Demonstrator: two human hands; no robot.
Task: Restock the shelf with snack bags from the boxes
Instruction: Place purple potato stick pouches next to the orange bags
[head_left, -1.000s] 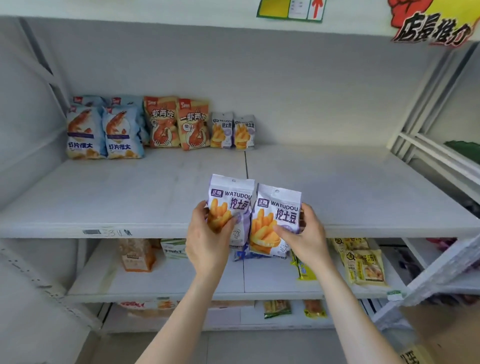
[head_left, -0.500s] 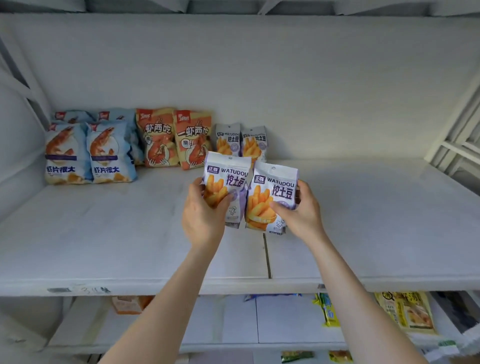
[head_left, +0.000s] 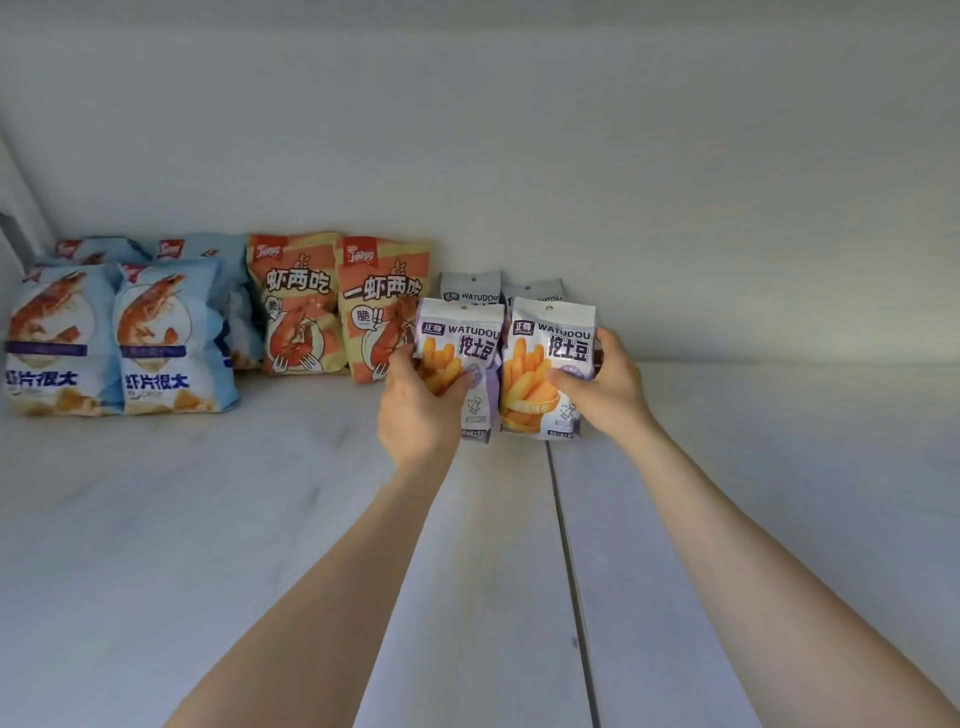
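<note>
Both arms reach deep onto the white shelf (head_left: 260, 519). My left hand (head_left: 418, 410) grips a purple-and-white WATUDOU fries bag (head_left: 465, 343) by its lower left. Beside it, my right hand (head_left: 602, 387) holds a second WATUDOU bag (head_left: 545, 358) by its right side. Both bags stand upright, their bottoms at or just above the shelf surface. Right behind them, two more WATUDOU bags (head_left: 470, 288) lean against the back wall, mostly hidden by the held pair.
Two orange shrimp snack bags (head_left: 304, 306) stand left of the WATUDOU bags. Blue shrimp chip bags (head_left: 166, 338) fill the far left, in two rows. A seam (head_left: 569, 561) runs front to back between shelf panels. The shelf to the right holds nothing visible.
Both hands have carried the two bags from the shelf's front edge to the back, just in front of the standing WATUDOU bags. The view has moved in closer.
</note>
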